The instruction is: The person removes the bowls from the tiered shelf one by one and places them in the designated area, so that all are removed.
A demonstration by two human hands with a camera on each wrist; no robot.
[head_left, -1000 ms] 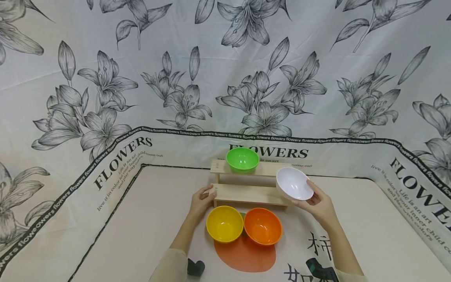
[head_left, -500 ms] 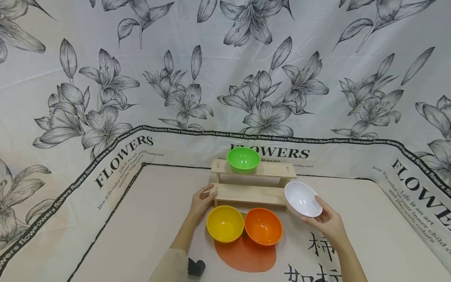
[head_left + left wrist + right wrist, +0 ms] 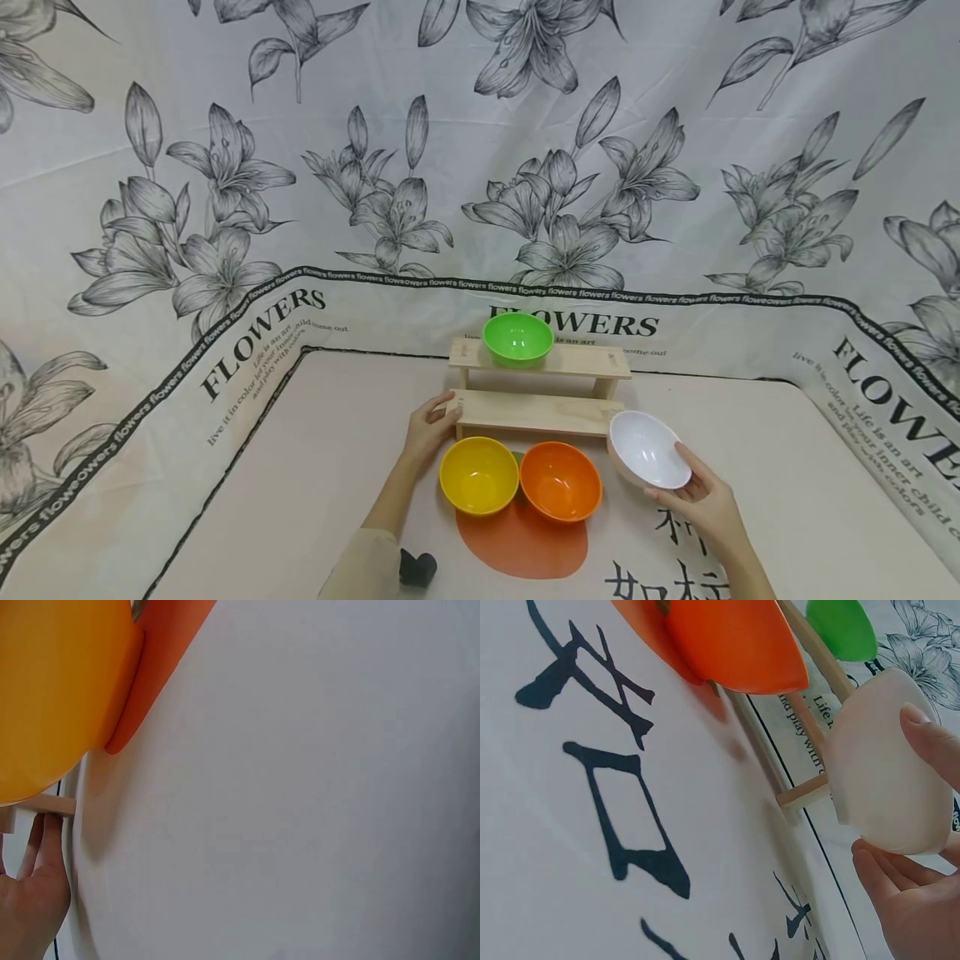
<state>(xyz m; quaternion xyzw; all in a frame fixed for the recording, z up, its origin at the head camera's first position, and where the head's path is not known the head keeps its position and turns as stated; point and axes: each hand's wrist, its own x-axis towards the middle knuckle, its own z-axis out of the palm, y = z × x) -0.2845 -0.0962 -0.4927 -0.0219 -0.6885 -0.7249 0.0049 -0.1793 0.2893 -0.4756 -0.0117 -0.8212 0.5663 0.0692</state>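
Thumb and fingers of my right hand grip the right side of a white bowl, tilted with its inside showing, at the right front of a two-step wooden shelf. In the right wrist view the bowl's pale outside faces the camera, thumb on one side and fingertips on the other. My left hand holds the left end of the lower step. A green bowl sits on the upper step. Before the shelf, a yellow bowl and an orange bowl stand side by side on the table.
The table cloth bears a printed orange shape and black characters. A flower-printed curtain rises behind and at both sides. A small dark shape shows beside the left sleeve.
My right hand has brought the white bowl away from the lower step's right end, toward the front and a little right. The left hand and the other bowls stay put.
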